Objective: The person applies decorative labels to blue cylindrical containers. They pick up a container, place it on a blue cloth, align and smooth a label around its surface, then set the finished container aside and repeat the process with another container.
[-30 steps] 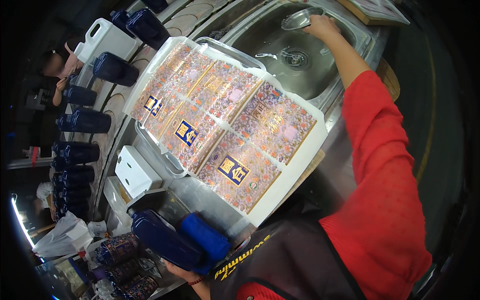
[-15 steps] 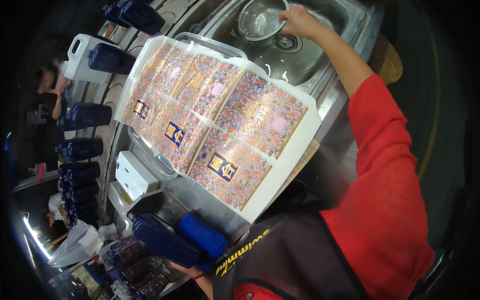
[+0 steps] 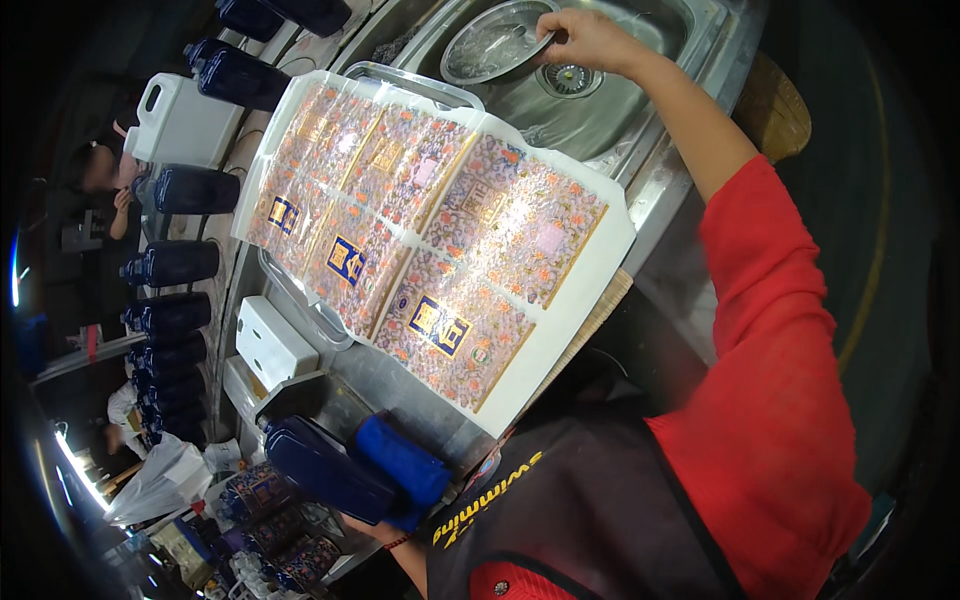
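At the sink, my right hand [image 3: 588, 42] grips the rim of a round metal bowl [image 3: 492, 52], thumb on the near edge. The bowl sits tilted above the steel sink basin [image 3: 640, 95], left of the drain. Low in the view, my left hand [image 3: 372, 530] is partly hidden under the base of a dark blue glossy bottle [image 3: 325, 470] and holds it. The bottle lies slanted, its neck toward the left. A folded blue cloth [image 3: 405, 465] is right beside it. Between my hands lies a wet white sheet of flowered, gold-edged labels [image 3: 470, 235].
The sheet lies over a metal tray [image 3: 440, 86]. Several dark blue bottles [image 3: 175, 262] line the left side, near a white jug [image 3: 190, 120]. A white box [image 3: 275, 340] stands beside the sheet. Decorated bottles [image 3: 300, 560] and a plastic bag [image 3: 165, 480] are lower left.
My right hand has shifted left and tipped the bowl. Water now spreads in the sink. The bottles in the left row have moved, while my left hand stays at its bottle.
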Demonstrator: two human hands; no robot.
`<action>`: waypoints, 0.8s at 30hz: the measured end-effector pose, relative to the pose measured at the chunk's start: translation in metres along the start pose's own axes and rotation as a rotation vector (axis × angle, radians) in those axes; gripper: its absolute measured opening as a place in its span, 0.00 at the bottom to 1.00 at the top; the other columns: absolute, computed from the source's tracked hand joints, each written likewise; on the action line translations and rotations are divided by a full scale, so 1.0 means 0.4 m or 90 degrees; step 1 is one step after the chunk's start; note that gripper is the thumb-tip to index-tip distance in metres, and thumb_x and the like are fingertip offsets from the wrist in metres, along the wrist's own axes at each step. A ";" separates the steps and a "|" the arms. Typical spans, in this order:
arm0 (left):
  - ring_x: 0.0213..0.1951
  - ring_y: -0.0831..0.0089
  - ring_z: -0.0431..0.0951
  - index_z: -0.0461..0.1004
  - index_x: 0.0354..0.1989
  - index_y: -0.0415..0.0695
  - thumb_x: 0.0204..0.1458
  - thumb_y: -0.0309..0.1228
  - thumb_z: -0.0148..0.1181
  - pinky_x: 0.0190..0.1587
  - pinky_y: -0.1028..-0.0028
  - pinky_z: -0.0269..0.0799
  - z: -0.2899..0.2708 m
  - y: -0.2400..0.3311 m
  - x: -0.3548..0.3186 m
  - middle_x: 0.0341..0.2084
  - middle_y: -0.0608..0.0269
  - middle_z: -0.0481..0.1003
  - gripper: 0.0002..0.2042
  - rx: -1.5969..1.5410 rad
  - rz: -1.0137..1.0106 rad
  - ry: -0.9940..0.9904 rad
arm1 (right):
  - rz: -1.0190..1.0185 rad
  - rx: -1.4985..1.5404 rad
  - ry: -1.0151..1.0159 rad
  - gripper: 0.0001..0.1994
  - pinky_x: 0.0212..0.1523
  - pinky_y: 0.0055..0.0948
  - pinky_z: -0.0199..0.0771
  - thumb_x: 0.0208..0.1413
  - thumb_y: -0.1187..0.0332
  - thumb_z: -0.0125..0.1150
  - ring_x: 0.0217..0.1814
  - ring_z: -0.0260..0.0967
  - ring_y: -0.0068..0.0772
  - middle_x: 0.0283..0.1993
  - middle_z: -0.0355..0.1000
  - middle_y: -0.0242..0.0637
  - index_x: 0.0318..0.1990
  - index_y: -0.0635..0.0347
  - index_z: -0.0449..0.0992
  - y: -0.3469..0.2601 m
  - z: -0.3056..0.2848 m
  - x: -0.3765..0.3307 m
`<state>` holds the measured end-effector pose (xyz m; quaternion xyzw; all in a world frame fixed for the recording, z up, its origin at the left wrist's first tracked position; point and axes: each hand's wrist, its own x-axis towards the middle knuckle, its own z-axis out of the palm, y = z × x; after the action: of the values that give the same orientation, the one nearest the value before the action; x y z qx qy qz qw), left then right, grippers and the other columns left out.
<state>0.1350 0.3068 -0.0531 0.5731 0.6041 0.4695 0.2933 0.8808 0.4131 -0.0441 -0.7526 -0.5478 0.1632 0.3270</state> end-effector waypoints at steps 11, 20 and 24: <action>0.43 0.69 0.79 0.71 0.56 0.33 0.70 0.33 0.46 0.47 0.70 0.78 0.001 -0.004 -0.002 0.47 0.53 0.78 0.16 0.007 0.007 0.008 | -0.101 -0.304 0.259 0.15 0.49 0.48 0.76 0.49 0.59 0.68 0.48 0.76 0.54 0.43 0.78 0.51 0.41 0.56 0.82 -0.141 -0.059 0.170; 0.44 0.70 0.79 0.71 0.55 0.33 0.70 0.33 0.45 0.47 0.70 0.78 -0.012 -0.011 -0.005 0.47 0.53 0.78 0.16 0.038 0.036 0.025 | -0.151 -0.506 0.346 0.18 0.58 0.55 0.70 0.60 0.60 0.51 0.57 0.69 0.62 0.55 0.71 0.56 0.49 0.61 0.79 -0.195 -0.006 0.236; 0.44 0.70 0.79 0.71 0.55 0.33 0.70 0.34 0.45 0.47 0.71 0.78 -0.018 -0.021 -0.005 0.47 0.53 0.78 0.17 0.065 0.052 0.034 | -0.168 -0.466 0.297 0.12 0.56 0.54 0.72 0.57 0.64 0.54 0.58 0.70 0.58 0.52 0.73 0.52 0.43 0.56 0.81 -0.125 -0.085 0.164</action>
<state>0.1253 0.3039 -0.0584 0.5987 0.6110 0.4648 0.2286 0.8882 0.4726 0.0218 -0.7588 -0.5726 -0.2581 0.1723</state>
